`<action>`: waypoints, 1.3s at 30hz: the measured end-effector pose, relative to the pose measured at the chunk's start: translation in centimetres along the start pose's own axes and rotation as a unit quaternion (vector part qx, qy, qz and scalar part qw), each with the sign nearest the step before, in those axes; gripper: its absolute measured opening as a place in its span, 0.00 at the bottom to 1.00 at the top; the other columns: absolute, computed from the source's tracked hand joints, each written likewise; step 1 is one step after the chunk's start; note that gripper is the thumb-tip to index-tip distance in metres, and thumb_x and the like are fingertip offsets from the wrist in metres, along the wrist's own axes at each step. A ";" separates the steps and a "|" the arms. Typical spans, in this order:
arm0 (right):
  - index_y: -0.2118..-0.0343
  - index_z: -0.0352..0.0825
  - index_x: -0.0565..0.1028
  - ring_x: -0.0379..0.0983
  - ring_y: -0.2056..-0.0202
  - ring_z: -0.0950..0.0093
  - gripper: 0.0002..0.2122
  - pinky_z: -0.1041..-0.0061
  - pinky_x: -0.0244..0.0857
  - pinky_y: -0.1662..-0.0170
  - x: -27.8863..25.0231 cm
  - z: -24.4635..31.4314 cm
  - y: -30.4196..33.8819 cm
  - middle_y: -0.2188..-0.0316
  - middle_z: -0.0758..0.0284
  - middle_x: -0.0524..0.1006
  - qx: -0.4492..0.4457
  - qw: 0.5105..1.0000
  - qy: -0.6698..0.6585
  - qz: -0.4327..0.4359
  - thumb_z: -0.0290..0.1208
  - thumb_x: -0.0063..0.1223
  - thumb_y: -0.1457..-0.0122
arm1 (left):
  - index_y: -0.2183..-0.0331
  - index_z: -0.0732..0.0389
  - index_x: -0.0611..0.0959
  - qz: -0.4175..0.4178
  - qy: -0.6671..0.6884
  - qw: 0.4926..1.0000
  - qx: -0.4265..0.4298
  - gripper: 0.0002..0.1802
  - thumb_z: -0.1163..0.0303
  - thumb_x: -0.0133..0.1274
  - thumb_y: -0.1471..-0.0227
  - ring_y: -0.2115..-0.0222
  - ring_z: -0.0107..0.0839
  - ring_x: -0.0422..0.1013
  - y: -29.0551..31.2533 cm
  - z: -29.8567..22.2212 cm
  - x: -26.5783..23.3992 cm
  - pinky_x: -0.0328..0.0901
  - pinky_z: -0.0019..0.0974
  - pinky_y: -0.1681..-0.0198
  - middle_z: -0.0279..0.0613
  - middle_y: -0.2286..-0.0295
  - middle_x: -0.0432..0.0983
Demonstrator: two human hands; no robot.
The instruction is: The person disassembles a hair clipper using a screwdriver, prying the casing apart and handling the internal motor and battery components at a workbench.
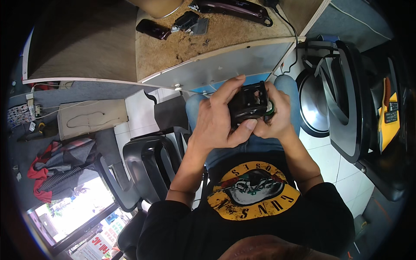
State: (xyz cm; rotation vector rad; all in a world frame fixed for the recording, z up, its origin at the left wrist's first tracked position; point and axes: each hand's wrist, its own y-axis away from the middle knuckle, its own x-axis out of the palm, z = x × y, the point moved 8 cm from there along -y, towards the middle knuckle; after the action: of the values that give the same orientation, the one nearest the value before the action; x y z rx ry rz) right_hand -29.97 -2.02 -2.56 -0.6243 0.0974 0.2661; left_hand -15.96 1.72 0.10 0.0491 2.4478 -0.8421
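Above my lap, both hands hold a black plastic housing (249, 106) with openings showing parts inside. My left hand (216, 115) wraps its left side, thumb along the near edge and fingers around the far side. My right hand (278, 108) grips its right end, where a small round greenish piece shows; what the fingertips touch is partly hidden. On the worktop (173, 52) beyond lie a dark purple hair clipper (238, 9), a dark glossy cover piece (152, 29), a small black part (186, 21) and a flat grey piece (199, 27).
A beige rounded container (158, 5) stands at the worktop's back. Past its right end hangs a black cable (296, 47). Black chairs flank me, one left (147, 162) and one right (346, 104) by a round metal base (313, 104). Clothes (65, 169) hang at far left.
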 end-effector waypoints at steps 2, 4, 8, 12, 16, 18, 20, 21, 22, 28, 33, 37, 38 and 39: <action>0.65 0.30 0.75 0.70 0.84 0.77 0.18 0.77 0.66 0.75 0.0 -0.3 0.1 0.83 0.70 0.72 0.014 1.000 0.005 0.010 0.33 0.63 0.60 | 0.41 0.72 0.64 -0.009 -0.010 1.000 0.003 0.44 0.56 0.64 0.50 0.61 0.53 0.82 0.1 0.0 -0.1 0.75 0.43 0.57 0.62 0.58 0.80; 0.66 0.30 0.75 0.70 0.84 0.77 0.18 0.77 0.66 0.76 -0.2 0.0 -0.2 0.83 0.70 0.72 -0.001 1.000 0.018 0.015 0.33 0.63 0.60 | 0.41 0.70 0.65 0.002 -0.005 1.000 -0.012 0.45 0.54 0.65 0.51 0.60 0.52 0.82 0.4 0.4 -0.1 0.76 0.44 0.57 0.61 0.58 0.81; 0.66 0.30 0.75 0.70 0.84 0.75 0.18 0.77 0.66 0.75 -0.4 0.3 -0.4 0.82 0.70 0.73 -0.070 0.995 0.065 0.027 0.33 0.62 0.61 | 0.40 0.69 0.65 0.000 -0.019 1.000 0.006 0.46 0.53 0.66 0.51 0.61 0.51 0.82 0.5 0.2 0.0 0.76 0.44 0.58 0.59 0.58 0.81; 0.65 0.30 0.76 0.73 0.82 0.73 0.18 0.77 0.68 0.74 -0.3 0.1 -0.1 0.81 0.68 0.75 -0.029 0.999 0.021 0.028 0.33 0.65 0.61 | 0.42 0.69 0.68 -0.010 -0.001 1.000 -0.003 0.45 0.51 0.66 0.53 0.62 0.50 0.83 0.7 0.5 0.0 0.77 0.41 0.60 0.57 0.58 0.82; 0.64 0.29 0.77 0.75 0.81 0.71 0.18 0.77 0.69 0.74 -0.3 1.0 -0.1 0.80 0.66 0.77 -0.076 0.997 0.030 0.012 0.32 0.67 0.57 | 0.43 0.70 0.71 -0.022 0.019 0.999 -0.025 0.45 0.50 0.66 0.53 0.62 0.49 0.83 0.6 0.5 -0.4 0.77 0.40 0.60 0.56 0.59 0.83; 0.63 0.29 0.77 0.75 0.81 0.71 0.18 0.76 0.69 0.74 -0.3 1.1 0.1 0.79 0.65 0.77 -0.085 0.996 0.027 0.019 0.32 0.68 0.56 | 0.44 0.70 0.72 -0.031 0.013 0.999 -0.028 0.45 0.49 0.66 0.54 0.62 0.49 0.83 0.5 0.5 -0.5 0.77 0.40 0.61 0.55 0.59 0.83; 0.64 0.29 0.76 0.75 0.81 0.71 0.17 0.75 0.69 0.74 -0.3 1.3 0.3 0.80 0.66 0.77 -0.079 0.996 0.044 0.026 0.32 0.68 0.55 | 0.44 0.70 0.72 -0.036 0.005 0.999 -0.022 0.44 0.49 0.66 0.54 0.62 0.49 0.83 0.5 0.5 -0.5 0.77 0.40 0.61 0.55 0.60 0.83; 0.64 0.29 0.76 0.75 0.81 0.71 0.17 0.75 0.69 0.74 -0.3 1.2 0.3 0.80 0.66 0.77 -0.079 0.996 0.044 0.026 0.32 0.68 0.55 | 0.43 0.70 0.71 -0.017 0.007 1.000 -0.025 0.44 0.50 0.66 0.52 0.62 0.49 0.83 0.7 0.6 -0.2 0.77 0.40 0.60 0.57 0.58 0.82; 0.65 0.29 0.76 0.75 0.81 0.70 0.17 0.75 0.68 0.74 -0.3 1.1 0.3 0.80 0.66 0.76 -0.070 0.996 0.043 0.021 0.32 0.68 0.56 | 0.43 0.70 0.70 -0.008 0.008 1.000 -0.027 0.44 0.50 0.65 0.52 0.63 0.49 0.82 0.8 0.6 0.1 0.77 0.40 0.60 0.58 0.57 0.81; 0.69 0.32 0.75 0.69 0.83 0.69 0.14 0.72 0.63 0.77 0.3 0.4 -0.4 0.82 0.66 0.71 -0.004 0.998 0.057 0.031 0.31 0.68 0.56 | 0.37 0.68 0.58 -0.126 0.154 0.970 -0.141 0.40 0.58 0.55 0.40 0.53 0.40 0.73 0.8 2.1 -0.7 0.68 0.39 0.48 0.55 0.49 0.70; 0.70 0.30 0.72 0.69 0.82 0.80 0.12 0.77 0.62 0.78 2.1 -0.6 -0.2 0.82 0.66 0.73 0.105 0.992 -0.065 0.029 0.30 0.65 0.49 | 0.37 0.64 0.57 -0.209 0.292 0.895 -0.263 0.37 0.50 0.46 0.36 0.60 0.31 0.72 1.2 4.1 -1.3 0.69 0.33 0.55 0.49 0.53 0.70; 0.67 0.30 0.73 0.65 0.83 0.88 0.11 0.83 0.58 0.79 3.1 -1.7 0.6 0.84 0.73 0.73 0.177 0.962 -0.204 -0.034 0.29 0.66 0.43 | 0.42 0.57 0.60 -0.212 0.449 0.808 -0.317 0.31 0.46 0.40 0.35 0.74 0.32 0.74 1.9 4.7 0.1 0.72 0.33 0.76 0.51 0.59 0.72; 0.66 0.30 0.73 0.65 0.83 0.88 0.12 0.84 0.58 0.79 3.1 -1.7 0.6 0.84 0.74 0.72 0.186 0.952 -0.235 -0.061 0.29 0.66 0.43 | 0.42 0.56 0.60 -0.218 0.481 0.786 -0.322 0.30 0.45 0.39 0.35 0.77 0.33 0.74 2.0 5.0 0.4 0.72 0.33 0.80 0.51 0.60 0.72; 0.64 0.29 0.73 0.66 0.81 0.88 0.13 0.84 0.60 0.77 3.3 -1.6 0.9 0.82 0.74 0.74 0.212 0.941 -0.259 -0.054 0.31 0.67 0.43 | 0.42 0.55 0.60 -0.226 0.514 0.760 -0.326 0.30 0.45 0.38 0.35 0.80 0.33 0.73 2.2 5.1 0.7 0.72 0.34 0.83 0.52 0.61 0.72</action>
State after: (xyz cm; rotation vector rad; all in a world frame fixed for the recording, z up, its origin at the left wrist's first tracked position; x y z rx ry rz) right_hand -27.11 -1.52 -4.94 -0.1158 -0.3793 0.2838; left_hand -13.63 0.44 -4.85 -0.4830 3.7729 0.0245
